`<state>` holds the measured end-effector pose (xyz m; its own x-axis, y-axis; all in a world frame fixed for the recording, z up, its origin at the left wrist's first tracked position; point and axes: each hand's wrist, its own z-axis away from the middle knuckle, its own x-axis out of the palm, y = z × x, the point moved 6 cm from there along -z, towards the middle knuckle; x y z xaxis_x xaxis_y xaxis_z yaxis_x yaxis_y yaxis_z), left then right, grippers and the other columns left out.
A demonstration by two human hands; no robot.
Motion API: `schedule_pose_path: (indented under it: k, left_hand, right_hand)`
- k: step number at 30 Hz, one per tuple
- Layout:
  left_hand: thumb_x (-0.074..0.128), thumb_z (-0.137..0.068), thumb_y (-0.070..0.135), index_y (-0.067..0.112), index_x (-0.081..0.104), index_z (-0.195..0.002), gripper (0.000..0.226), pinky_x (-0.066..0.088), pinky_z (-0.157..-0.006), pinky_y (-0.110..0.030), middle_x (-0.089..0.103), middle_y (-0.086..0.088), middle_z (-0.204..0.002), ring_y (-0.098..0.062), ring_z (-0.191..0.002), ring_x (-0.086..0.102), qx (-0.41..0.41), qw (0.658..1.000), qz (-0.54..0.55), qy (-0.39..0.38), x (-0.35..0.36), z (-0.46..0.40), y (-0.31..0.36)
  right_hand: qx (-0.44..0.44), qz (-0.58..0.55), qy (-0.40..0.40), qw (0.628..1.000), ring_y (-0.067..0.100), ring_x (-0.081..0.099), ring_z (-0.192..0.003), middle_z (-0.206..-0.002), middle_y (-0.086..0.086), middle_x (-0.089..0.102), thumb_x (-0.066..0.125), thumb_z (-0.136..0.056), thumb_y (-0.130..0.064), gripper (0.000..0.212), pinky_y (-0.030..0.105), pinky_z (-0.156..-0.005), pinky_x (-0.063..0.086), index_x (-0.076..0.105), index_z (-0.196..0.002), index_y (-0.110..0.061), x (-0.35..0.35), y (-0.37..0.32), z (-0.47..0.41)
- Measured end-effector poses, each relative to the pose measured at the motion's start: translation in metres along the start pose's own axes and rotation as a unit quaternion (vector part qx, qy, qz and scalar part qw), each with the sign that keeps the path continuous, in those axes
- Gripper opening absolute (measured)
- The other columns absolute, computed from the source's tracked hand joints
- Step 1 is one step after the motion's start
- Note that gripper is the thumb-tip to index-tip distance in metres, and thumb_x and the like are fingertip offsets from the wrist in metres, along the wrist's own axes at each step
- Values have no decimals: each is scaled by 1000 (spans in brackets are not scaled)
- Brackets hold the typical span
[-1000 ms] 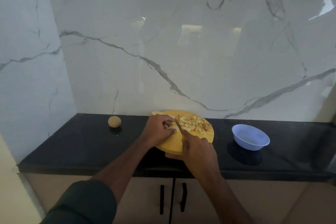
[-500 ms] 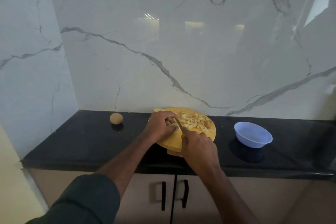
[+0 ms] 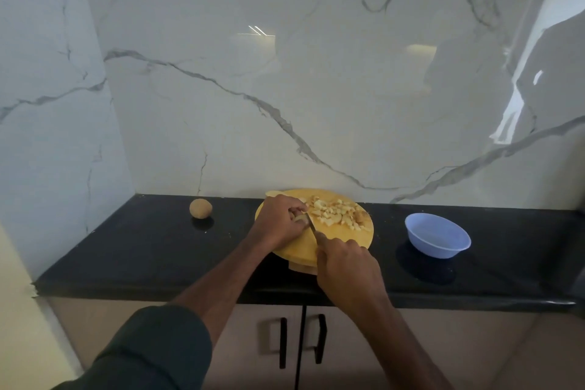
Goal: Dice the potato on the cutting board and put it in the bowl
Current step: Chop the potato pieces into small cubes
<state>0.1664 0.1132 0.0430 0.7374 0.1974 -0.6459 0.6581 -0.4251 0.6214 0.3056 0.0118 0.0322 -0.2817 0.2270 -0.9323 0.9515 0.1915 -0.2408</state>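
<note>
The left hand (image 3: 280, 223) is curling over the near-left part of the cutting board (image 3: 297, 250), its fingers bent round a small uncut potato piece (image 3: 300, 218) and pinning it to the wood, while the right hand (image 3: 346, 266) is gripping the handle of a knife (image 3: 311, 225), hidden inside the fist, at the board's near edge. The thin blade is angling up and left from that fist, its tip lying just beside the left fingertips and against the held piece. The board is round and pale yellow wood, sitting on the black counter (image 3: 142, 247) with its near edge raised on a small block. Across the far right half of the board the diced potato (image 3: 337, 214) is lying in a loose heap of small pale-yellow cubes and chips, irregular in size, a few showing brownish skin at the right end of the heap. To the right of the board, well apart, a light blue bowl (image 3: 438, 239) is standing upright on the counter, with no potato showing inside. To the left of the board, also apart from it, a whole unpeeled potato (image 3: 200, 208) is resting, round and tan.
</note>
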Motion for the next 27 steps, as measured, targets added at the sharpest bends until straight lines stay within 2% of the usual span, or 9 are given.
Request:
schedule_pose_path:
  k: [3, 6, 10, 13, 18, 21, 27]
  left_hand:
    - [76, -81, 16, 16, 80, -105, 24, 41, -64, -5, 69, 9, -85, 7, -65, 54, -1, 1000, -9, -2, -1, 1, 1]
    - [76, -83, 17, 16, 81, -102, 19, 35, -60, -6, 68, 9, -80, 7, -63, 52, 1, 1000, -11, -12, -1, 2, 1]
    - [77, -85, 21, 18, 81, -102, 17, 39, -65, -10, 74, 6, -94, 3, -73, 57, 3, 1000, -9, -25, 1, 2, -1]
    - [78, -84, 23, 20, 80, -106, 22, 41, -68, -10, 75, 6, -99, 3, -77, 58, -4, 1000, -7, -22, 1, 2, -3]
    - [85, -77, 20, 16, 77, -112, 35, 43, -67, -2, 69, 11, -93, 6, -78, 60, -27, 999, 26, -8, -5, 4, -10]
    - [86, -76, 16, 12, 78, -105, 31, 46, -69, -5, 73, 6, -93, 4, -78, 62, -27, 999, 40, 3, -6, 4, -11]
    - [86, -74, 14, 12, 78, -102, 29, 47, -67, -8, 71, 8, -87, 3, -75, 63, -30, 998, 53, 4, -4, 3, -12]
  right_hand:
    - [-8, 11, 0, 1000, 20, 61, -94, -107, 2, 64, 34, -108, -35, 47, 36, -78, 54, 33, -155, -33, -4, 5, 6]
    - [-2, 9, 11, 1000, 20, 60, -91, -104, 1, 63, 31, -109, -39, 47, 37, -78, 54, 32, -155, -38, -7, 17, 10]
    - [14, -36, 30, 999, 20, 59, -97, -112, 0, 66, 33, -109, -40, 44, 37, -84, 53, 39, -153, -39, -11, 27, 11]
    - [9, -84, 44, 995, 19, 60, -97, -110, 0, 68, 39, -108, -37, 42, 37, -85, 54, 47, -150, -35, -14, 23, 9]
    - [3, -82, 69, 994, 15, 61, -87, -100, -3, 69, 41, -108, -36, 40, 35, -77, 55, 52, -146, -33, -16, 17, -2]
    - [1, -74, 70, 995, 15, 60, -84, -99, -4, 68, 40, -108, -36, 41, 34, -73, 54, 50, -147, -33, -13, 9, -6]
    - [26, -43, 69, 996, 19, 61, -83, -98, -1, 66, 33, -107, -42, 44, 37, -71, 55, 43, -150, -39, -4, 5, -11]
